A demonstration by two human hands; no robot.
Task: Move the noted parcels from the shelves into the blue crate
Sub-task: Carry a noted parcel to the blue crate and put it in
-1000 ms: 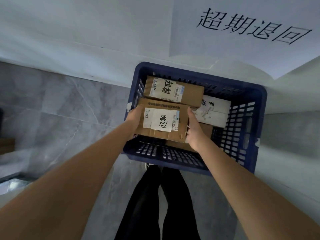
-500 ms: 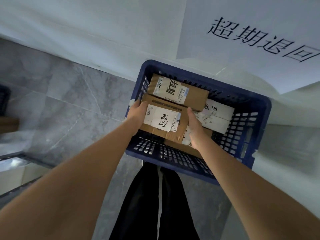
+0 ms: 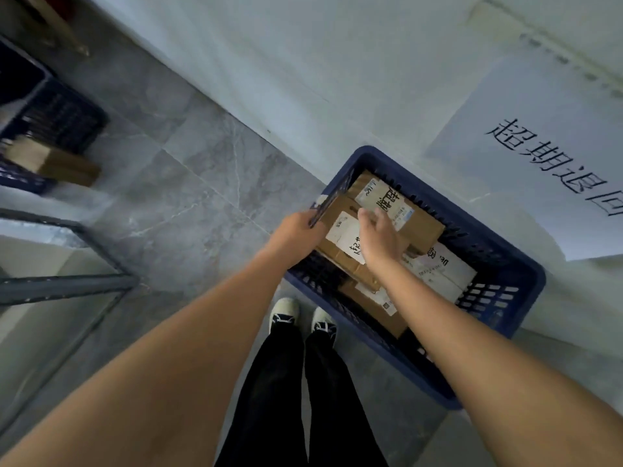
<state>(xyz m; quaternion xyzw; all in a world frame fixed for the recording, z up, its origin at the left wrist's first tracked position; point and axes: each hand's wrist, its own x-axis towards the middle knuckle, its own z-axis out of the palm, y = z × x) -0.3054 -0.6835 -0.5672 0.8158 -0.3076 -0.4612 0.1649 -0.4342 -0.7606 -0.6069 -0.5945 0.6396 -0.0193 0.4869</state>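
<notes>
Parcels fill the blue crate (image 3: 505,261). Your left hand (image 3: 296,235) grips its left rim; your right hand (image 3: 381,239) lies flat, fingers straight, on the brown box (image 3: 340,214) against that rim. Several already inside; shelves unseen, so what's left is unclear.

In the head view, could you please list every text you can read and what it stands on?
"超期退回": white paper sign on the wall.
Large handwriting, unreadable here: label of the far brown cardboard parcel in the blue plastic crate.
Handwriting half covered by the right hand: near brown parcel.
Fine print: blurred.
</notes>
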